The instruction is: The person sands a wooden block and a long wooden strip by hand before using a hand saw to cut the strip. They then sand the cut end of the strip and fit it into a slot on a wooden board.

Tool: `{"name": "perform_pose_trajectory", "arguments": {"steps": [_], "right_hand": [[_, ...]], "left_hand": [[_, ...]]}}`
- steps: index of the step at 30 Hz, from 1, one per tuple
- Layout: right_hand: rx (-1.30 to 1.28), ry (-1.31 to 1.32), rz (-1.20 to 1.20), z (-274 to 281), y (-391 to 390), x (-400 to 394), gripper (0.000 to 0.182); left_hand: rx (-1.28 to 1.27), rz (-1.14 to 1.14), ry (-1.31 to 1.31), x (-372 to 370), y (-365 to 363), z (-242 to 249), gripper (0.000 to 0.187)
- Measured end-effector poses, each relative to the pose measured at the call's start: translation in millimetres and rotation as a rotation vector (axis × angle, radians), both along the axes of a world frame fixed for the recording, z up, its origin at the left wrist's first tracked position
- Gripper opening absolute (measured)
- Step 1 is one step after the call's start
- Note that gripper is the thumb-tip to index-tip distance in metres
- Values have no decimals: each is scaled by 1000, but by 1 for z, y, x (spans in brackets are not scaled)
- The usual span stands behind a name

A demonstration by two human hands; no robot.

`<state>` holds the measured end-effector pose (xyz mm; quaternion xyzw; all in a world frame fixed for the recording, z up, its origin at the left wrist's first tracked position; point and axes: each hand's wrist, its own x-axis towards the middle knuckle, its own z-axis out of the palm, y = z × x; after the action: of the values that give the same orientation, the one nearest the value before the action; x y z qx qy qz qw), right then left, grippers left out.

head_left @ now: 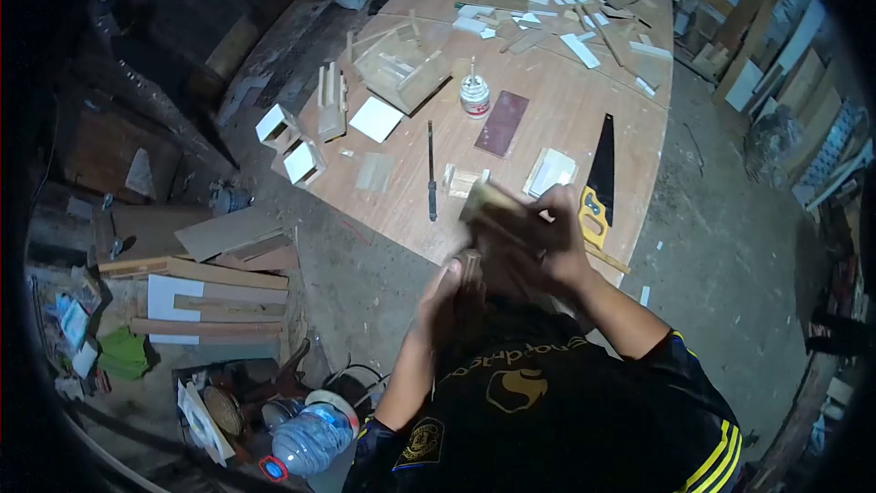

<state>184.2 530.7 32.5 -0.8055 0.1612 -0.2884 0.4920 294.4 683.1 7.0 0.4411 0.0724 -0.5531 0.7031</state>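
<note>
A brown wooden piece (502,217), blurred by motion, is held close to my body over the table's near edge. My right hand (563,236) grips its right side with bent fingers. My left hand (447,288) is at its lower left, fingers wrapped round a small wooden part that is partly in shadow. Just beyond the hands lies a small wooden frame (464,181). White pieces (553,172) are stacked behind my right hand, and a handsaw (598,192) with a yellow handle lies to their right.
On the table (392,210) are a glue jar (474,99), a sanding strip (502,123), a thin dark tool (432,173), a wooden box (397,68) and scattered offcuts (579,50). Boards (214,306) and a water bottle (315,438) are at the lower left.
</note>
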Motion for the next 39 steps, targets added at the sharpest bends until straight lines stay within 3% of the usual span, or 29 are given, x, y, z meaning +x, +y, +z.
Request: {"name": "perform_pose_trajectory", "arguments": {"steps": [1,3,4,5,7,8,9,11,17,21,23,26,28,29,31,32,35,39], "right_hand": [[-519,-16,-104,8,-7,-4,48],[-516,-75,252,-6,-8,-9,50],[-631,-91,204,-3,-2,-6,47],[-619,-101,207,-7,-3,-4,47],[-492,68,-63,-12,-18,11,44],[-664,-8,74,4,-18,7,47],[-598,-157,195,-1,-19,3,56],[-279,-198,238,-8,1,2,67],[-30,-229,124,-4,-5,10,72],[-224,-317,26,-12,8,19,65],[-323,-194,14,-27,18,17,61],[-326,-114,143,-49,22,18,62],[-127,39,179,-34,23,13,41],[-140,31,196,-39,21,14,41],[-538,-26,192,-46,16,16,41],[-330,-109,193,-40,16,15,41],[-231,2,208,-24,14,12,43],[-357,143,173,-38,9,15,42]], "left_hand": [[3,18,-11,1,4,-2,38],[-47,-224,-460,1,22,-6,41],[115,-152,-324,-11,19,14,41],[129,-147,-329,-12,23,12,41],[-153,-196,-230,-6,21,6,43],[-229,-202,-152,-6,22,7,44],[-228,-190,-158,-8,20,7,44],[20,-114,-363,-16,22,6,42],[-95,-15,-492,-11,15,22,43],[-108,9,-470,-16,16,20,44],[-112,-95,-547,-13,18,21,46],[40,32,-582,-15,21,18,44],[29,69,-640,-10,24,8,40],[24,90,-648,-8,27,2,40],[-26,111,-515,-8,29,-10,37],[-26,116,-485,-8,29,-14,37],[-71,158,-259,-12,26,-19,34],[-70,102,-235,-15,20,-8,32]]}}
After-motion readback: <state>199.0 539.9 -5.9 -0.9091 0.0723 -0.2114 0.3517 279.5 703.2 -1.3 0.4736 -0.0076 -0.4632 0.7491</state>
